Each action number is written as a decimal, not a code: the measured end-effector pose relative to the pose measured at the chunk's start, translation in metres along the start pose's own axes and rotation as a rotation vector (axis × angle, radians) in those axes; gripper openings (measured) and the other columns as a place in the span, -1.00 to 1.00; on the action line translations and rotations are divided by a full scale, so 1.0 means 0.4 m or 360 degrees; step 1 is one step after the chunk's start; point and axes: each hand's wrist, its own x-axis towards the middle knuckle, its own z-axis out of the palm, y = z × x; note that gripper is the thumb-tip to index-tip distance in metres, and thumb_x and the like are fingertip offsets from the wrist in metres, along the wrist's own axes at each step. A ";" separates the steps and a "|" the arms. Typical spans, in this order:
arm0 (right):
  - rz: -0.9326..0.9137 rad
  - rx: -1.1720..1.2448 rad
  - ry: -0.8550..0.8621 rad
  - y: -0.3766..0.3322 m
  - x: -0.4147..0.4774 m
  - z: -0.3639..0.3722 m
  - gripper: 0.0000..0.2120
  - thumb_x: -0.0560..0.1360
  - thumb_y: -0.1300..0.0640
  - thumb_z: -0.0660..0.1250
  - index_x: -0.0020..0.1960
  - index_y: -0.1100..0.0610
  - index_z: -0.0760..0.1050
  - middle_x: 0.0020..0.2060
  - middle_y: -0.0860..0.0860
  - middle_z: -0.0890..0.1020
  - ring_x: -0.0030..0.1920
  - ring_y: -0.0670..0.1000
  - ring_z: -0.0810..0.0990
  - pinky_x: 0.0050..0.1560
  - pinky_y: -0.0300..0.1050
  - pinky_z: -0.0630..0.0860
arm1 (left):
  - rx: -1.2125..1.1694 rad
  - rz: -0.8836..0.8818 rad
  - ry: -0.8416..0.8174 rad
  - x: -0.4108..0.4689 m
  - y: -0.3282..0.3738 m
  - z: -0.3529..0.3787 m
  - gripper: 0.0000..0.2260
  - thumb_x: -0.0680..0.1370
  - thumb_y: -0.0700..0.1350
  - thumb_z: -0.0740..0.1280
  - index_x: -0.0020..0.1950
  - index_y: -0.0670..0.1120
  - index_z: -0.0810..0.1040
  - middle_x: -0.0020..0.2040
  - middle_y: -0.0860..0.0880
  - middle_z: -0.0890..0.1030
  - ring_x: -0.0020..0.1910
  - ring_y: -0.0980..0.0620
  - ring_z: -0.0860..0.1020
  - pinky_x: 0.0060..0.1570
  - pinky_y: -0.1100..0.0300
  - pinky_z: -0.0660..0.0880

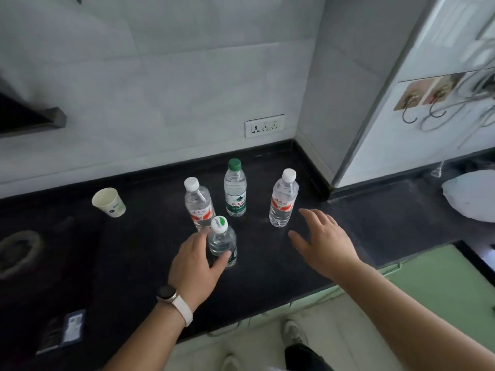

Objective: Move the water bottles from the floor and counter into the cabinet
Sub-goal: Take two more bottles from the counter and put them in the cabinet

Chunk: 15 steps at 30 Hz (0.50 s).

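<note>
From the head view, four water bottles stand upright on the black table (134, 263): a green-capped bottle (235, 188) at the back, a red-label bottle (199, 203) to its left, another red-label bottle (284, 199) to the right, and the nearest bottle (222, 242) in front. The left hand (195, 263) curls around the nearest bottle, thumb on its front, seemingly not yet clamped tight. The right hand (321, 242) hovers spread and empty just beside the right-hand bottle. A paper cup (109, 202) stands well apart. The step looks like picking up from the table; next, both grips must close before lifting toward the cabinet, which is not clearly in view.
</note>
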 end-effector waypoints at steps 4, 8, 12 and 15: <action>0.0130 0.0312 -0.0144 0.074 0.094 0.022 -0.35 0.54 -0.21 0.28 0.53 0.03 0.22 0.42 -0.04 0.40 0.41 0.06 0.36 0.24 0.03 0.43 | -0.0260 -0.0338 0.0113 -0.002 0.059 0.042 -0.51 0.48 0.07 0.50 0.36 -0.01 0.48 0.23 0.07 0.60 0.24 0.00 0.56 0.08 0.05 0.54; 0.0115 0.0549 -0.0261 0.144 0.183 0.055 -0.24 0.49 -0.23 0.34 0.55 0.03 0.15 0.47 -0.04 0.35 0.43 0.00 0.36 0.27 0.04 0.46 | -0.0500 -0.0646 0.0270 0.004 0.103 0.075 -0.58 0.45 -0.05 0.55 0.24 0.11 0.48 0.16 0.12 0.59 0.19 0.04 0.58 0.14 0.05 0.54; -0.0010 0.0738 -0.0359 0.180 0.251 0.085 -0.20 0.44 -0.21 0.41 0.53 0.02 0.16 0.44 -0.06 0.37 0.40 -0.03 0.38 0.26 0.03 0.46 | -0.0552 -0.0865 0.0394 0.011 0.117 0.112 -0.58 0.41 -0.05 0.57 0.17 0.20 0.48 0.14 0.08 0.64 0.12 0.05 0.63 0.16 -0.12 0.59; -0.0100 0.0899 -0.0454 0.191 0.291 0.103 -0.28 0.41 -0.16 0.46 0.46 -0.05 0.25 0.32 -0.14 0.43 0.26 -0.14 0.43 0.14 -0.10 0.45 | -0.0658 -0.1027 0.0495 0.016 0.145 0.131 -0.53 0.42 -0.10 0.59 0.21 0.20 0.47 0.16 0.10 0.66 0.14 0.07 0.64 0.22 -0.09 0.58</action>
